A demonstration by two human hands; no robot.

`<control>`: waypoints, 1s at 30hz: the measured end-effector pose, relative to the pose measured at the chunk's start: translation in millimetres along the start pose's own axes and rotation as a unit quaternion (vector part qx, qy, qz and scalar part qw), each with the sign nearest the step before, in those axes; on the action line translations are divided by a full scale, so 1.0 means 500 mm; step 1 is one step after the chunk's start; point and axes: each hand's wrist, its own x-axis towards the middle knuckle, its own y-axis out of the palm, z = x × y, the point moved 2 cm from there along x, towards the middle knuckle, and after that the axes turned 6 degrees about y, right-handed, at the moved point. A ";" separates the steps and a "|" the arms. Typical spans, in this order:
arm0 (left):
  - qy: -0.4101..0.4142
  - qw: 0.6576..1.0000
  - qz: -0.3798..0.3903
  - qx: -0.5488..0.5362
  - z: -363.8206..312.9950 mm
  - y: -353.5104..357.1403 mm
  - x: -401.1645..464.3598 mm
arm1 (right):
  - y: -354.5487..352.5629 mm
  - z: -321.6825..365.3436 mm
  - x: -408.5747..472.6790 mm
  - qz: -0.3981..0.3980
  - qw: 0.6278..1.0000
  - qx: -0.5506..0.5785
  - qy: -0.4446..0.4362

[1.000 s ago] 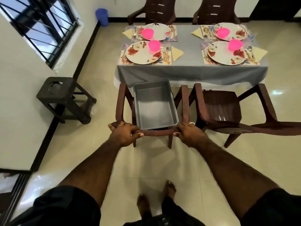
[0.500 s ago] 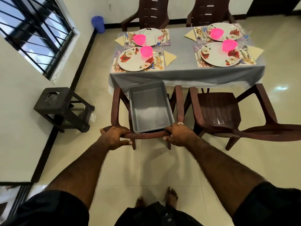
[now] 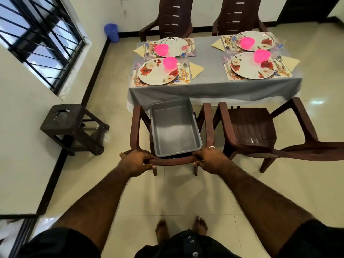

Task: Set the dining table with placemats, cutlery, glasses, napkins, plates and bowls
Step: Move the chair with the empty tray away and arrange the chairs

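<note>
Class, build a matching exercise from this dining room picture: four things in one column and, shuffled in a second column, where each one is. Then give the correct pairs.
Things
1. grey tray
2. blue bin
3. dark stool
4. pink bowls

Places
A. on the floor in the far corner by the wall
B. on the flowered plates on the table
C. on the seat of the chair that both hands grip, left hand and right hand
D. on the floor beneath the barred window

Pairs: 1-C, 2-A, 3-D, 4-B

Black short sleeves (image 3: 55, 241), ring (image 3: 212, 147), bare feet (image 3: 162, 229).
</note>
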 end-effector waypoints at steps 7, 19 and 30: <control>-0.013 1.000 0.002 -0.008 0.000 -0.005 0.005 | -0.003 0.002 0.003 0.006 1.000 0.010 0.006; -0.049 0.998 0.028 -0.018 0.046 -0.010 0.074 | -0.027 0.013 0.049 0.004 0.999 0.040 0.024; -0.061 0.996 0.048 -0.033 0.030 -0.024 0.070 | -0.032 0.030 0.040 0.033 0.996 0.051 0.060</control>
